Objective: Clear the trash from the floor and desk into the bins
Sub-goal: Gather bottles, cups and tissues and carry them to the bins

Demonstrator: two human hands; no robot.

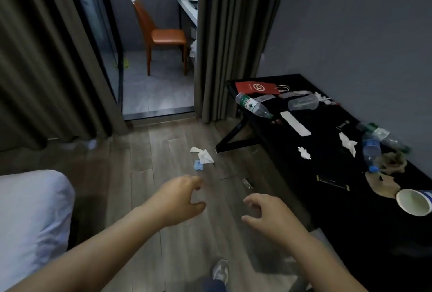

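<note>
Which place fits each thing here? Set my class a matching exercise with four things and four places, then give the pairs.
Things: 1 blue scrap; 2 paper cup; 3 red bag; 4 orange chair.
Places: A far end of the desk; B wooden floor; C beyond the curtains; D near end of the desk.
Pairs: 1-B, 2-D, 3-A, 4-C.

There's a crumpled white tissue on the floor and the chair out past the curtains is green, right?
Not quite: in the head view the tissue is on the floor, but the chair past the curtains is orange-brown, not green.
</note>
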